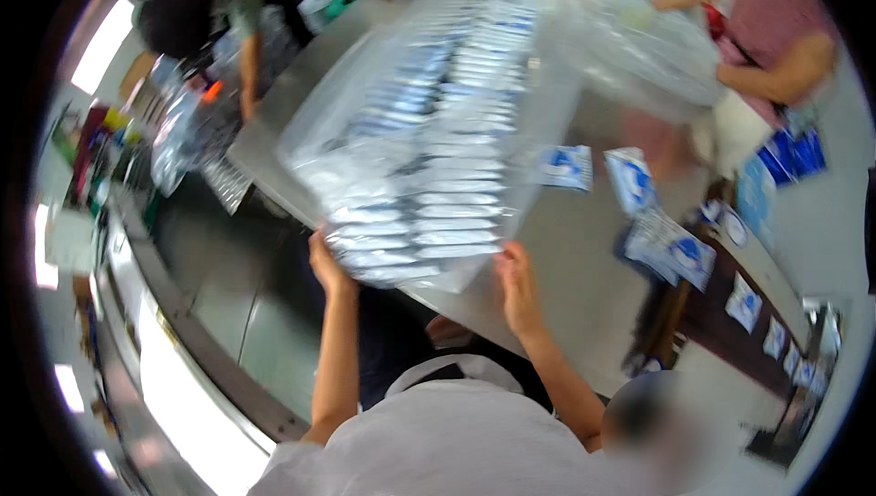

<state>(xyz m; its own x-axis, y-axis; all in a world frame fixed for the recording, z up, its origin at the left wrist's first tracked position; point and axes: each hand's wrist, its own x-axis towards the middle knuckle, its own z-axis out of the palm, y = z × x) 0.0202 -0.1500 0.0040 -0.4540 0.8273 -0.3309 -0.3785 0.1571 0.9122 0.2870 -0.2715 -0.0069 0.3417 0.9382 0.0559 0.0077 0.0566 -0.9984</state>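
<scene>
A large clear plastic bag [547, 131] lies on the metal table, filled with long rows of small white-and-blue packets [461, 199]. Its near end reaches the table edge in front of me. My left hand [330, 266] is closed on the bag's near left corner, thumb side up against the packets. At the near right corner, my right hand [517, 288] has its fingers bent in on the bag's side; the fingertips are partly blurred. Loose packets [566, 167] lie to the right of the bag.
More packets lie on a dark conveyor belt [730, 313] at the right and in a pile [671, 250] at its end. A person in pink [776, 31] handles another clear bag [639, 40] across the table [584, 268]. Another person [237, 3] bends over plastic bags at the far left.
</scene>
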